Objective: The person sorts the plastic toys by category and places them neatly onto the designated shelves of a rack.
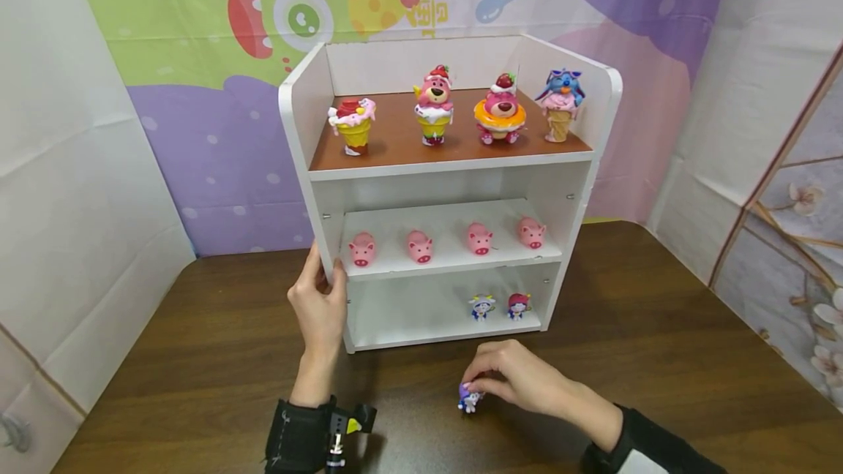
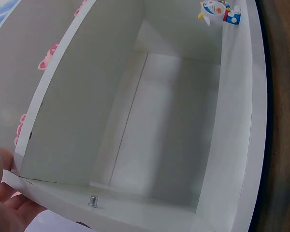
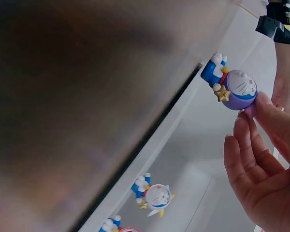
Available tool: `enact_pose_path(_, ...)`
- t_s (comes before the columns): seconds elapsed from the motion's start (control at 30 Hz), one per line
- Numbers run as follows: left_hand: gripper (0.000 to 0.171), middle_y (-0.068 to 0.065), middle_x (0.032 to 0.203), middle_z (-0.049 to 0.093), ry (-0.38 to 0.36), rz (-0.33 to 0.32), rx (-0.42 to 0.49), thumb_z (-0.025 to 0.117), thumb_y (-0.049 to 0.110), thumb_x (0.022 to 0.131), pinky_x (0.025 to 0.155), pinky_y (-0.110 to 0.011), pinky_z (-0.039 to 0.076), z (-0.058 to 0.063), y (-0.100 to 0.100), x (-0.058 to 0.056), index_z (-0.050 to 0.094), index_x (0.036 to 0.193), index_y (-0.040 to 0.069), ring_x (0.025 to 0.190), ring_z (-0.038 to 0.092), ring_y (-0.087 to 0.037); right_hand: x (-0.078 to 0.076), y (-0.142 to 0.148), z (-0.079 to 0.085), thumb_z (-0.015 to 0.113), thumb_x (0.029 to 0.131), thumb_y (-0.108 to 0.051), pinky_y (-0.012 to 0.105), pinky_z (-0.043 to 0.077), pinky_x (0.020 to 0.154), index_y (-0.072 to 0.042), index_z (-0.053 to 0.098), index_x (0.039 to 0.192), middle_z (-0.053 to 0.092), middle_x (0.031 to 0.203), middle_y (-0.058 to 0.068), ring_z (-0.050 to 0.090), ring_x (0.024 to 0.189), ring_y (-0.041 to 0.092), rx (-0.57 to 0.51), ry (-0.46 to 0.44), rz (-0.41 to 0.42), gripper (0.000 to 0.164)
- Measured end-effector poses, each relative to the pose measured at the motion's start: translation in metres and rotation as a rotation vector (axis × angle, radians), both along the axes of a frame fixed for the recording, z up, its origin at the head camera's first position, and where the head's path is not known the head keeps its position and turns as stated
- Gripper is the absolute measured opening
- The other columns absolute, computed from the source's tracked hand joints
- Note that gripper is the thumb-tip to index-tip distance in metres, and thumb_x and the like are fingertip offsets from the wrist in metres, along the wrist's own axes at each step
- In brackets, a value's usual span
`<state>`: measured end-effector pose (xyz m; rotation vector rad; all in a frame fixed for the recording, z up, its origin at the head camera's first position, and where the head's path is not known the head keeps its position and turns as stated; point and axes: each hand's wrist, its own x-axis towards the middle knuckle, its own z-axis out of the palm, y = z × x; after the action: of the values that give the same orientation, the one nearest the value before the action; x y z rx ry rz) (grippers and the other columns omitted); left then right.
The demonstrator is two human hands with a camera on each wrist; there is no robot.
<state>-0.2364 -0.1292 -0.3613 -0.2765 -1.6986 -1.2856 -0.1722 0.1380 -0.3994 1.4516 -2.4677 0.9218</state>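
Observation:
My right hand [image 1: 523,379] pinches a small cat figurine [image 3: 241,89] with a purple hood, blue body and gold star by the top of its head, between thumb and fingers. In the head view the figurine is low over the table in front of a white shelf unit [image 1: 454,165]. My left hand [image 1: 319,309] grips the unit's left side panel, thumb at the front edge and fingers behind it. On the bottom shelf, toward the right, stand two similar figurines, one with a white cow-like hood [image 1: 481,306] and one with a red hood [image 1: 518,306].
Several pink pig figures [image 1: 420,246] line the middle shelf. Ice-cream-cone and bear figures, including a bear in an orange ring [image 1: 500,111], stand on the brown top shelf. Behind the unit hangs a colourful cartoon cloth [image 1: 217,130]. The brown wooden table [image 1: 217,371] carries the unit.

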Motion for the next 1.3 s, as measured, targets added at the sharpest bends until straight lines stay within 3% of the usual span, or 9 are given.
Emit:
enact_pose_path(0.3,0.044,-0.019,0.096,0.063,0.003,0.001,0.0,0.055,-0.011,0.077,0.057,-0.014,0.048,0.0,0.0,0.0,0.058,0.118,0.005,0.074,0.062,-0.026,-0.025,-0.017,0.011,0.064,0.08,-0.011,0.014,0.045,0.061,-0.01,0.069,0.086,0.06,0.078,-0.006,0.053,0.071,0.001,-0.028,0.052,-0.124,0.007)
enact_pose_path(0.7,0.046,-0.019,0.098,0.063,0.004,0.011,-0.005,0.055,-0.012,0.076,0.058,-0.012,0.048,0.0,0.0,0.0,0.057,0.119,0.005,0.075,0.062,-0.027,-0.059,-0.038,0.008,0.065,0.08,-0.012,0.015,0.042,0.054,-0.009,0.071,0.084,0.06,0.075,-0.004,0.051,0.064,0.003,-0.049,0.148,-0.237,0.008)
enact_pose_path(1.03,0.046,-0.018,0.098,0.063,0.003,0.005,-0.008,0.055,-0.011,0.077,0.057,-0.013,0.048,0.0,0.001,0.0,0.057,0.12,0.006,0.076,0.062,-0.026,-0.08,-0.047,0.003,0.064,0.081,-0.013,0.017,0.044,0.055,-0.006,0.072,0.085,0.062,0.076,-0.002,0.054,0.066,0.005,0.005,0.098,-0.327,0.011)
enact_pose_path(1.3,0.045,-0.02,0.096,0.063,0.002,0.007,0.0,0.055,-0.011,0.077,0.057,-0.017,0.05,0.0,0.0,0.0,0.057,0.118,0.005,0.075,0.062,-0.028,-0.091,-0.056,-0.002,0.065,0.08,-0.012,0.02,0.045,0.058,-0.006,0.071,0.084,0.061,0.075,-0.001,0.055,0.067,0.009,0.035,0.113,-0.373,0.01)
